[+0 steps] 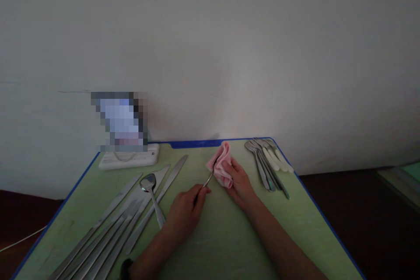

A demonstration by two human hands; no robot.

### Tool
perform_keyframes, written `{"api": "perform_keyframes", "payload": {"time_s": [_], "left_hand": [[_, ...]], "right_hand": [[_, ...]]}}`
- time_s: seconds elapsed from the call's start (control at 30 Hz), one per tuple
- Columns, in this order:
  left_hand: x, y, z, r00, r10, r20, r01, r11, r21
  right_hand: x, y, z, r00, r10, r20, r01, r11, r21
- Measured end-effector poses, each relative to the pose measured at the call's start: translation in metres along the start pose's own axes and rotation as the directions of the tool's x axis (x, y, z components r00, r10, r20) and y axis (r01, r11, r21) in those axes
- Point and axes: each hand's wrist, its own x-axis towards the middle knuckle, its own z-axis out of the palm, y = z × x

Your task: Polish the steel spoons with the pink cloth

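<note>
My left hand (187, 210) is closed on the thin handle of a metal utensil (208, 180) above the middle of the table. A folded pink cloth (222, 168) wraps round the utensil's far end, which is mostly hidden. The cloth is in my right hand (242, 186), with the fingers behind and beside it. Left of my left hand, a spoon (148, 183) lies across several metal knives (114, 227). At the back right lies a bunch of spoons and forks (262, 162), some with cream handles.
A pixelated device (123, 120) stands on a white base (129, 157) at the back left, against the wall (210, 52). The green table (223, 240) has a blue edge. A pale cable (22, 239) runs at the lower left.
</note>
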Motion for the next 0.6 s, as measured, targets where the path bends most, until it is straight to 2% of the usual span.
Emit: {"api": "perform_keyframes", "payload": {"time_s": [0.17,0.3,0.43,0.6], "left_hand": [[-0.0010,-0.0011,0.0006,0.999,0.027,0.033,-0.029,0.998,0.054],[-0.0015,-0.0021,0.0014,0.998,0.047,0.032,-0.050,0.996,0.079],[-0.0020,-0.0017,0.0019,0.997,0.061,0.040,-0.065,0.993,0.095],[-0.0028,0.0012,0.0012,0.998,0.055,0.039,-0.058,0.995,0.084]], "right_hand": [[-0.0029,0.0019,0.0004,0.999,-0.033,-0.040,0.028,0.991,-0.132],[-0.0014,0.0061,-0.0034,0.997,-0.078,-0.023,0.072,0.975,-0.209],[-0.0022,0.0077,-0.0035,0.994,-0.110,-0.010,0.106,0.971,-0.214],[-0.0053,0.0049,0.0013,0.996,-0.078,-0.034,0.071,0.984,-0.165]]}}
